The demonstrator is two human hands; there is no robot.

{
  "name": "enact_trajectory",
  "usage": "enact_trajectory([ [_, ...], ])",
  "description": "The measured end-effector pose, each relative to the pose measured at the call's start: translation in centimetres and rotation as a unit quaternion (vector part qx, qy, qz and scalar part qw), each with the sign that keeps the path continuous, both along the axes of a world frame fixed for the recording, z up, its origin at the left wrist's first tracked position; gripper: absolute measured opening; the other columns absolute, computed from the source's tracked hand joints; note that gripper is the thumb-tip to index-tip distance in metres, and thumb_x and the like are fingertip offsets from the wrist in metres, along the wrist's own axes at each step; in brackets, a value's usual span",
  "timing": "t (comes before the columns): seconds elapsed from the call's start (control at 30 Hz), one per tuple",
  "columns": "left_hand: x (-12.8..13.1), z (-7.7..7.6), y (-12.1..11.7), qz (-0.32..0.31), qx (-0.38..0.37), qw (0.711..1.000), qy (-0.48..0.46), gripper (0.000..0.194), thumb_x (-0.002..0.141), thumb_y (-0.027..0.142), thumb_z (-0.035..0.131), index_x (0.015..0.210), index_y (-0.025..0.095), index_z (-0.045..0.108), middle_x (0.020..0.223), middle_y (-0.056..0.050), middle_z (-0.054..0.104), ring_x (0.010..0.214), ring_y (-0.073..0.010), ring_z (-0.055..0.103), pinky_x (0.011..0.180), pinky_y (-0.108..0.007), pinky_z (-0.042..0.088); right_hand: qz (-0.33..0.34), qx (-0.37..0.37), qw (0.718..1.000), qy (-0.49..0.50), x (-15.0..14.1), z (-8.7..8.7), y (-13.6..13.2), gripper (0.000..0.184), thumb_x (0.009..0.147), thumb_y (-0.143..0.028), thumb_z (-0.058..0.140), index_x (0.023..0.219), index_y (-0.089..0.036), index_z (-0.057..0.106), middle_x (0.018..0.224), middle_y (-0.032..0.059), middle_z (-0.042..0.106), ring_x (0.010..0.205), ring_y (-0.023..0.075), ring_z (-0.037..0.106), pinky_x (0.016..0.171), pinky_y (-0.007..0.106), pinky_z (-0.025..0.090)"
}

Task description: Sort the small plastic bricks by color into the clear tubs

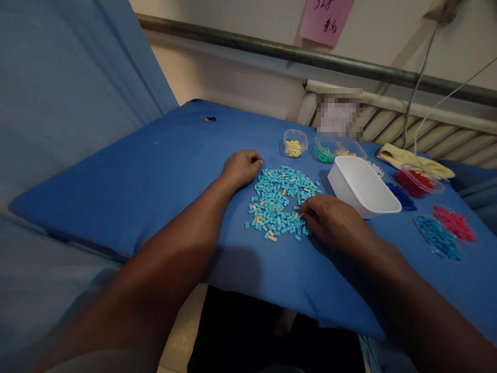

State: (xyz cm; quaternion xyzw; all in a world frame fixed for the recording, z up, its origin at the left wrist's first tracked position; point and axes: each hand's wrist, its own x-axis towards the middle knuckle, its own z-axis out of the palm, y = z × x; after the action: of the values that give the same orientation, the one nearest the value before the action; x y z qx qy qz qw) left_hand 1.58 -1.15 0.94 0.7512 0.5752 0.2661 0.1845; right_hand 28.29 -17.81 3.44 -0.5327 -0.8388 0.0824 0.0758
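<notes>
Many turquoise bricks [274, 199] lie mid-frame between my left hand [243, 168] and right hand [336, 220]. Fingers curled on both; can't tell if gripping any. Risk: right hand's near the white tub [363, 186]; a careless sweep could knock it or scatter bricks.

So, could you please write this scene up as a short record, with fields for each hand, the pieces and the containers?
Left hand: beside the far left edge of the pile, fingers curled
Right hand: at the pile's right edge, fingertips among the pieces; whether it grips one is unclear
Pile: small turquoise pieces, some cream ones mixed in, loose on the blue cover
White tub: right of the pile
Small clear container: beyond the pile, holding yellow pieces
Far right: red pieces, pink pieces
</notes>
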Motion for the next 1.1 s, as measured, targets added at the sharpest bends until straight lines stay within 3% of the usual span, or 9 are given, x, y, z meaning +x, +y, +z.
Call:
enact_trajectory([
  [0.47,0.0,-0.2,0.0,0.000,0.010,1.000,-0.011,0.024,0.097,0.030,0.067,0.111,0.023,0.086,0.106,-0.007,0.084,0.093,-0.0234,0.073,0.086,-0.035,0.053,0.025,0.056,0.996,0.071,0.0,-0.2,-0.6,0.011,0.099,-0.015,0.060,0.100,-0.022,0.067,0.096,0.0060,0.074,0.092,0.0244,0.069,0.079,0.035,0.049],
  [0.6,-0.1,-0.3,0.1,-0.002,0.010,1.000,-0.009,0.025,0.097,0.031,0.067,0.111,0.024,0.086,0.107,-0.006,0.084,0.093,-0.0230,0.073,0.086,-0.035,0.053,0.027,0.121,0.984,0.131,0.0,0.7,-1.1,0.007,0.101,-0.019,0.062,0.103,-0.022,0.067,0.096,0.0058,0.074,0.090,0.0233,0.071,0.081,0.035,0.052],
  [0.73,-0.1,-0.3,0.1,-0.001,0.013,1.000,-0.008,0.024,0.097,0.031,0.066,0.110,0.024,0.085,0.106,-0.006,0.084,0.091,-0.0231,0.073,0.084,-0.036,0.053,-0.012,0.210,0.963,0.166,1.2,2.3,-1.6,0.006,0.102,-0.024,0.064,0.104,-0.024,0.070,0.097,0.0048,0.075,0.087,0.0217,0.071,0.080,0.035,0.054],
  [0.87,-0.1,-0.3,0.1,-0.002,0.012,1.000,-0.006,0.024,0.098,0.031,0.066,0.111,0.025,0.085,0.106,-0.006,0.083,0.094,-0.0237,0.073,0.087,-0.036,0.053,-0.108,0.332,0.925,0.150,4.3,3.0,-1.5,0.010,0.100,-0.027,0.068,0.107,-0.023,0.074,0.097,0.0065,0.076,0.084,0.0224,0.071,0.081,0.037,0.055],
  [0.97,-0.1,-0.4,0.1,0.001,0.009,1.000,-0.007,0.025,0.097,0.031,0.066,0.112,0.025,0.085,0.107,-0.007,0.083,0.096,-0.0239,0.073,0.089,-0.035,0.054,-0.177,0.346,0.915,0.108,6.6,2.8,-1.2,0.016,0.101,-0.029,0.066,0.109,-0.022,0.077,0.097,0.0094,0.077,0.083,0.0253,0.071,0.080,0.040,0.055],
  [1.1,0.0,-0.3,0.1,-0.004,0.009,1.000,-0.009,0.025,0.097,0.031,0.066,0.111,0.024,0.085,0.106,-0.006,0.084,0.094,-0.0235,0.073,0.087,-0.035,0.054,-0.174,0.337,0.921,0.087,6.7,2.6,-1.2,0.022,0.104,-0.027,0.062,0.116,-0.021,0.079,0.109,0.0141,0.080,0.096,0.0309,0.075,0.088,0.046,0.059],
])
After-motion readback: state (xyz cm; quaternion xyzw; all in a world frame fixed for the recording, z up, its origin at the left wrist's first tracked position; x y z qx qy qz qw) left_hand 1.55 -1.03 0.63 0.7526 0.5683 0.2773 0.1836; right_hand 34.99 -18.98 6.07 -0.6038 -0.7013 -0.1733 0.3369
